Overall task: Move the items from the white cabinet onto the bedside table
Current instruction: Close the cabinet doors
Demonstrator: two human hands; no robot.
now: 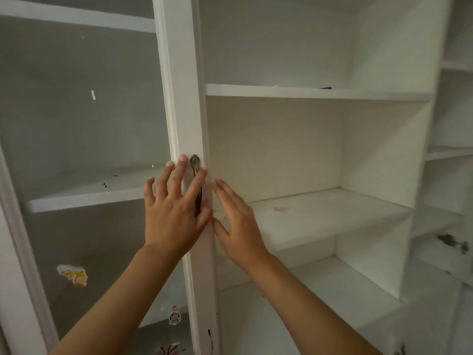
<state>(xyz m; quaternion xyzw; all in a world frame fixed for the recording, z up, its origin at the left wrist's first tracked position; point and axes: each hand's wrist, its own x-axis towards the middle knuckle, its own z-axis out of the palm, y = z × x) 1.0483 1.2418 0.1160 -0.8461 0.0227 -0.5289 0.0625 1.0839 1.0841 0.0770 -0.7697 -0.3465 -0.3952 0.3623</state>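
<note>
A person stood close to a white cabinet [391, 73], both bare hands raised to the frame of its glass door [84, 111]. The left hand [174, 213] lay spread and flat against the door's white stile [179, 98], its fingers straight and fanned on either side of an ornate metal handle [196, 185] without closing round it. The right hand [238, 226] was likewise wide and relaxed, fingers extended toward the stile's edge, holding nothing; whether it touched the wood could not be told. The open shelves [320, 208] to the right appeared bare apart from a small blue object [325, 88] lying at the back of the upper shelf, too small to identify, and it may have been the last of the items to be moved. The bedside table was out of view. Cartoon stickers [73, 274] dotted the lower glass. The main risk, judged from here, lay with the door: a push delivered on the stile while the right fingers sat beside its edge could pinch them against the cabinet frame, and pressure that strayed from the wood onto the pane could stress the glass. The blue object, set deep and high, could also be overlooked and left behind.
</note>
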